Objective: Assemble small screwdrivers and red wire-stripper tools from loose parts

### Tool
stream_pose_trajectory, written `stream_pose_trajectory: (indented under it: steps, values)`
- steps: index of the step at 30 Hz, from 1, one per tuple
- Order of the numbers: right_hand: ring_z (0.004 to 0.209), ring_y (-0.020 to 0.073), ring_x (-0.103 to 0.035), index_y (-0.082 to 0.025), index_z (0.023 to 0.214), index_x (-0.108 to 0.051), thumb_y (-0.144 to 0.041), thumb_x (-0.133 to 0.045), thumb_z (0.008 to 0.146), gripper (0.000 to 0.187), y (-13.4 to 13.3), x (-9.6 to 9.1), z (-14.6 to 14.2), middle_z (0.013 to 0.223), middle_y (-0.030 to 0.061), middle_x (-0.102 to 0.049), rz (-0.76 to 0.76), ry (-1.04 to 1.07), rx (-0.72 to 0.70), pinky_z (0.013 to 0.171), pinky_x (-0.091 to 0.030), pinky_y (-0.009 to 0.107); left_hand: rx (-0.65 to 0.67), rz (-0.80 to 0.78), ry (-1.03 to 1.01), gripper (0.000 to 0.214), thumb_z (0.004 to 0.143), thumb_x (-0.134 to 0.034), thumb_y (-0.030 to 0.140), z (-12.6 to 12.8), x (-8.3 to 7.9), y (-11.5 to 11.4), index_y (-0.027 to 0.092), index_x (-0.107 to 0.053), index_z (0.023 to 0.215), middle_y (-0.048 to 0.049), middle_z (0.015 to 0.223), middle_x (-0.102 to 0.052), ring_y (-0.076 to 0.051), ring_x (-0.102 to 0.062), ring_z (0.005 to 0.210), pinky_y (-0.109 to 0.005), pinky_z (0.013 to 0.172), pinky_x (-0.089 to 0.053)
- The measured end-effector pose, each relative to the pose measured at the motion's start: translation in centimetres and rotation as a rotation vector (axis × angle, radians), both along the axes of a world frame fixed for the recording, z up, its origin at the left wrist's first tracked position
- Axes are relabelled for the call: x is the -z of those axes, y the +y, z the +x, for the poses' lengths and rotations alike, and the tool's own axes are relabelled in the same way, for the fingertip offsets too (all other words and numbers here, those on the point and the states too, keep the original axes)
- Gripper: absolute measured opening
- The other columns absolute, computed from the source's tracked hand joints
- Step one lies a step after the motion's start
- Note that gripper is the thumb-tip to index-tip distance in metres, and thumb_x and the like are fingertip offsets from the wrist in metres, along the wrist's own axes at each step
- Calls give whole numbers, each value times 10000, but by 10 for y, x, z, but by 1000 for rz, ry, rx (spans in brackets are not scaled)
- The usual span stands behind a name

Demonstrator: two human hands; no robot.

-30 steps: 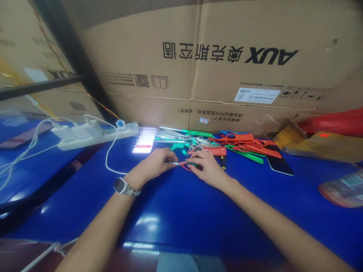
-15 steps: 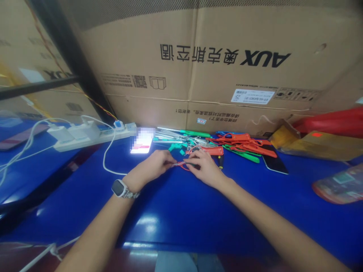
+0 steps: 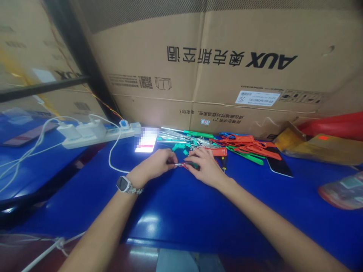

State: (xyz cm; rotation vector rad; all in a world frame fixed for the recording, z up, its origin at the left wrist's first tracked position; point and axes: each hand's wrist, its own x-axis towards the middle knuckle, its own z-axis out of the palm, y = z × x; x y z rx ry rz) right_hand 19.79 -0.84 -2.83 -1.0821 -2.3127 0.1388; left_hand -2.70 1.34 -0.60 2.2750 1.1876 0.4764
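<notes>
Both of my hands meet over the blue table (image 3: 176, 211). My left hand (image 3: 154, 165), with a smartwatch (image 3: 124, 184) on its wrist, is closed in a pinch on the thin metal end of a small tool (image 3: 181, 164). My right hand (image 3: 205, 166) is closed on the same tool's green and red handle part. Just behind my hands lies a pile of red and green handled tools (image 3: 241, 145) with thin metal shafts. What exactly the pinched piece is stays too small to make out.
A lit phone (image 3: 146, 140) lies left of the pile, a dark phone (image 3: 279, 164) right of it. A white power strip with chargers and cables (image 3: 85, 132) sits far left. A large cardboard box (image 3: 227, 68) walls the back. Plastic packets (image 3: 343, 190) lie far right.
My hands have stayed together on the small tool, with the fingers shifting slightly closer. The view has shifted a little; the rest of the table is unchanged.
</notes>
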Motion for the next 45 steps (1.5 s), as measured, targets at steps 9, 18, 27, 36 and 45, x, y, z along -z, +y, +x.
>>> stream_pose_trajectory:
  steps: [9,18,27,36,45]
  values:
    - [973,201,-555,-232,915,-707,-237,-618,929,90,5,1,-3,940,24,-702,-10,11,-85,875,-307,389,-9,-76,-83,122,876,-597,249,4,-9,-6,154,-674,891,-44,815,-718,-175,-654,745,-270,693,-477]
    - [964,210,-585,-220,872,-690,-226,-629,923,80,7,6,-3,924,26,-711,-13,59,-108,868,-337,393,-20,-70,-66,126,879,-604,224,7,-7,-6,147,-702,900,-51,834,-737,-174,-668,753,-268,695,-485]
    - [856,190,-611,-205,804,-695,-140,-641,875,111,10,15,-4,858,32,-696,-72,235,-142,799,-447,354,-8,-52,-78,100,875,-619,184,10,-5,-4,143,-707,899,-58,853,-745,-171,-681,760,-265,709,-494]
    - [801,190,-603,-188,859,-659,-47,-603,730,199,3,4,-8,829,39,-670,-141,303,-100,765,-495,327,31,6,-103,82,870,-642,201,17,-2,-8,158,-709,888,-37,828,-724,-157,-658,731,-261,695,-478]
    - [807,192,-624,-201,797,-663,-53,-587,758,171,7,9,-7,810,35,-679,-128,316,-97,782,-500,330,47,170,-37,109,873,-641,166,19,5,-3,176,-748,859,-49,839,-705,-171,-636,769,-278,732,-468]
